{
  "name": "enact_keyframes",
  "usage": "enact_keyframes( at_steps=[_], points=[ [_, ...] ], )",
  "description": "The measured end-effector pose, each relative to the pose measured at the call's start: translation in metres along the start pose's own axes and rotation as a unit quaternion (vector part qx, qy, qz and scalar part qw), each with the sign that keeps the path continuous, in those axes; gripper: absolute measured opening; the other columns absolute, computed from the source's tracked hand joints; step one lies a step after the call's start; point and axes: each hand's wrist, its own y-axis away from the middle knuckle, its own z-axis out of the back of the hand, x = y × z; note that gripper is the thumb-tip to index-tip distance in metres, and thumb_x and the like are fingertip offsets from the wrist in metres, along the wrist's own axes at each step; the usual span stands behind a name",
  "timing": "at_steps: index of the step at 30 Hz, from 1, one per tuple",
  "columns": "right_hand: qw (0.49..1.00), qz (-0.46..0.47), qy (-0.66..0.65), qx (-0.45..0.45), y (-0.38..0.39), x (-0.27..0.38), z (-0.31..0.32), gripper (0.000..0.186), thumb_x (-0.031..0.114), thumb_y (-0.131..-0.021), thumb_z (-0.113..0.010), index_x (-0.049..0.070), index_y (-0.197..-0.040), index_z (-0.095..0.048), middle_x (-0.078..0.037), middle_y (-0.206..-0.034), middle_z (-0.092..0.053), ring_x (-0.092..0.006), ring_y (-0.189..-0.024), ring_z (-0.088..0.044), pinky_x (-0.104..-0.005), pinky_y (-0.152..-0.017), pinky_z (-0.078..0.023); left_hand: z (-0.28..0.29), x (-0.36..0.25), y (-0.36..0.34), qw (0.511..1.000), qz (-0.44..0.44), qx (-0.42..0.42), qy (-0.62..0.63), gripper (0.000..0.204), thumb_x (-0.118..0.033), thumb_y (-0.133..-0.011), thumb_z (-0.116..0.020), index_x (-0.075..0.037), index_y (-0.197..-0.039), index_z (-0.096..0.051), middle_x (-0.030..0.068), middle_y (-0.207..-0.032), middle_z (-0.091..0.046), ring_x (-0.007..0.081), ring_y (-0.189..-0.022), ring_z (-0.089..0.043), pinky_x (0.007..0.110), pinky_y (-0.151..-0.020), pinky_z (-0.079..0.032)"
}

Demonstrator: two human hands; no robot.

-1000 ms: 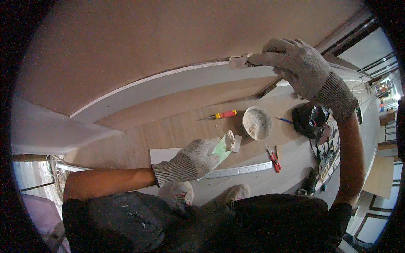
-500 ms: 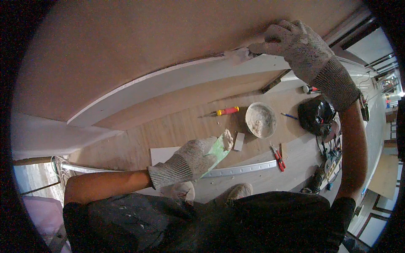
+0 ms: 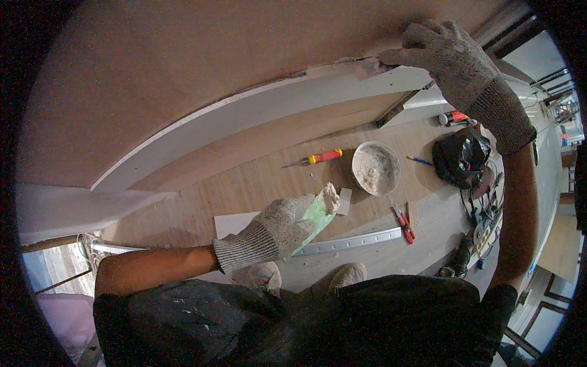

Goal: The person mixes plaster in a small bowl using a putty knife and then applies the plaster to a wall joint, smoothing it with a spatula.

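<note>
Head view: hands well apart, both gloved. L hand (image 3: 286,223) is wrapped round a green scraper (image 3: 317,219), nr centre, left of the bowl (image 3: 392,155); a putty lump (image 3: 331,198) sits on its far tip. R hand (image 3: 452,58), far right, looks pinched on a pale blade (image 3: 369,69) at the top edge of a white panel (image 3: 244,115) along the brown wall (image 3: 214,58); grip partly hidden. Green scraper prob. light, thin & a bit bendy; best held at the clean nr end, as the lump looks soft, sticky & apt to slump. Pale blade likely light & flexy too; hold by its right end. Panel seems stiff, maybe brittle at the edge. Bowl prob. heavier; take by rim, poss. slick. Count: 2 hands, 1 green scraper, 1 pale blade, 1 white panel, 1 bowl, 1 red-yellow hand tool (image 3: 325,156), 1 pr red pliers (image 3: 403,224), 1 blue pencil (image 3: 420,161), 1 blk bag (image 3: 454,160), 1 metal strip (image 3: 348,243), 2 shoes (image 3: 347,277).
</note>
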Motion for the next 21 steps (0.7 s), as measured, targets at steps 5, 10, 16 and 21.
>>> enact_keyframes(
  at_steps=[5, 10, 16, 21],
  points=[
    [0.982, -0.059, 0.136, 0.12, -0.003, 0.012, 0.014, 0.057, -0.001, -0.085, -0.057, 0.026, -0.134, -0.07, -0.008, -0.121, -0.06, -0.0305, -0.121, -0.057, -0.0444, -0.11, -0.045, -0.003, 0.012, 0.0, 1.0, -0.004, -0.003, -0.025, 0.04, -0.03, -0.095, -0.058, 0.004, -0.116, -0.062, 0.0299, -0.094, -0.068, 0.0479, -0.09, -0.069, 0.054, -0.081, -0.053],
    [0.982, -0.061, 0.142, 0.113, 0.0, 0.015, 0.021, 0.055, -0.001, -0.085, -0.057, 0.024, -0.131, -0.07, -0.008, -0.126, -0.06, -0.0304, -0.122, -0.057, -0.0454, -0.108, -0.046, -0.001, 0.008, 0.001, 1.0, -0.004, -0.005, -0.021, 0.042, -0.031, -0.095, -0.057, 0.005, -0.117, -0.061, 0.0301, -0.094, -0.068, 0.0483, -0.09, -0.069, 0.054, -0.081, -0.053],
    [0.982, -0.097, 0.122, 0.103, 0.028, 0.001, 0.03, 0.055, -0.002, -0.088, -0.058, 0.02, -0.137, -0.068, -0.01, -0.122, -0.065, -0.0308, -0.117, -0.062, -0.045, -0.105, -0.05, 0.004, 0.004, 0.006, 1.0, 0.014, -0.009, 0.013, 0.039, -0.029, -0.095, -0.058, 0.005, -0.114, -0.061, 0.0297, -0.093, -0.068, 0.0466, -0.089, -0.069, 0.053, -0.08, -0.053],
    [0.919, -0.185, -0.346, 0.038, 0.017, 0.067, 0.022, 0.051, 0.009, -0.1, -0.057, 0.008, -0.15, -0.058, -0.005, -0.117, -0.068, -0.0175, -0.103, -0.063, -0.0351, -0.094, -0.052, 0.016, 0.037, 0.01, 0.998, 0.015, -0.03, -0.05, 0.037, -0.028, -0.094, -0.061, 0.005, -0.11, -0.062, 0.0293, -0.09, -0.068, 0.0445, -0.087, -0.07, 0.051, -0.078, -0.054]
  ],
)
